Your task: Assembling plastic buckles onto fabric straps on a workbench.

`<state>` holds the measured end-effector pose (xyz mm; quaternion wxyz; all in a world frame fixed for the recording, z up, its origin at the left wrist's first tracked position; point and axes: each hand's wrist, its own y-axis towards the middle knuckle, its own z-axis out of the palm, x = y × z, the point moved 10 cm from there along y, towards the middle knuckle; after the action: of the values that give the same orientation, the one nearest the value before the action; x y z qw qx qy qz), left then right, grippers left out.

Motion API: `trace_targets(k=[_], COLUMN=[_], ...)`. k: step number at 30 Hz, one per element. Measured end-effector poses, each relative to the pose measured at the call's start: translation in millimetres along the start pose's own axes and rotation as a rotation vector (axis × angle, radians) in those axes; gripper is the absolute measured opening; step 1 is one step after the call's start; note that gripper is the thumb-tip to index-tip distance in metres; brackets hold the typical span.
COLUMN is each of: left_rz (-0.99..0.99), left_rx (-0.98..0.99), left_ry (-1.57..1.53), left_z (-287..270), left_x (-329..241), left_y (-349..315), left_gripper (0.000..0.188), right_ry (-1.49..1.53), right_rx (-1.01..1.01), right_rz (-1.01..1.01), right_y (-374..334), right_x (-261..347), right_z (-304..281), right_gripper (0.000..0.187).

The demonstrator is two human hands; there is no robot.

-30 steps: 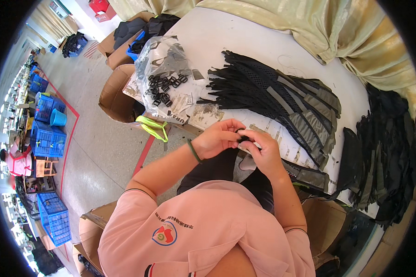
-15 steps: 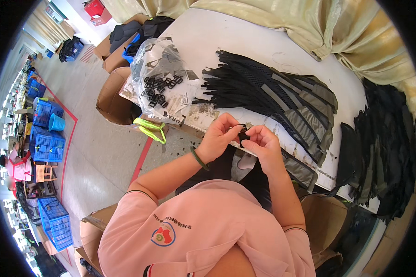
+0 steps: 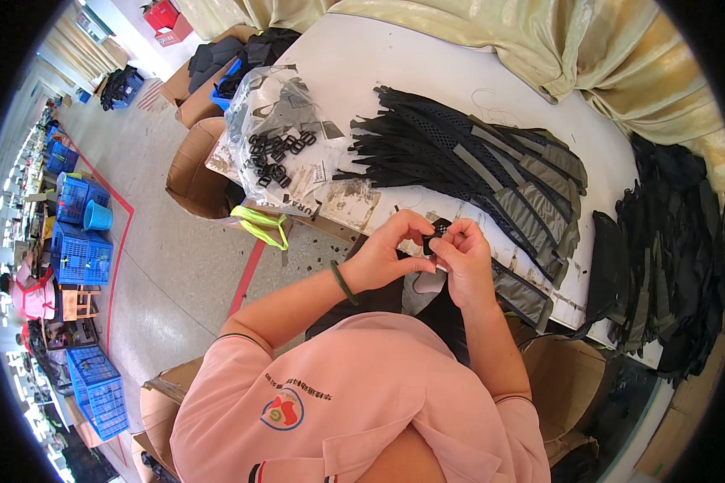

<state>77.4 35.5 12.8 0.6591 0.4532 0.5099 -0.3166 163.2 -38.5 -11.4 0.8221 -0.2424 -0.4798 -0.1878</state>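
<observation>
I am watching both hands meeting just off the white table's [image 3: 395, 56] near edge. The left hand [image 3: 383, 256] and right hand [image 3: 461, 259] are each pinching a small black buckle [image 3: 437, 238] between closed fingertips, apparently threaded on webbing; its long axis is hidden.

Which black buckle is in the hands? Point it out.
The single small black buckle pinched between the left hand and right hand; the other buckles lie heaped on the clear bag.
</observation>
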Motion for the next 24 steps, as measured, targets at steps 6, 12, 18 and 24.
trace_targets(k=[6,12,18,24], left_rz=[0.058,-0.023,-0.461,-0.571], left_rx=[0.052,0.082,-0.096,-0.34], left_ry=[0.164,0.166,-0.401,0.414], left_z=[-0.4,3.5,-21.4,-113.1], left_x=[-1.5,8.8,40.4,77.8], left_y=[-0.3,-8.7,-67.5,-135.8], left_gripper=[0.032,0.026,0.016,0.026], right_ry=[-0.322,-0.638,-1.069,-1.804], right_rx=[0.112,0.175,-0.054,-0.293], right_rz=[0.081,-0.172,-0.465,-0.715], right_y=[6.5,10.0,43.4,58.3], right_x=[-0.2,14.6,58.6,77.3], right_z=[-1.3,12.5,-33.3,-79.9], right_gripper=[0.014,0.009,0.017,0.025])
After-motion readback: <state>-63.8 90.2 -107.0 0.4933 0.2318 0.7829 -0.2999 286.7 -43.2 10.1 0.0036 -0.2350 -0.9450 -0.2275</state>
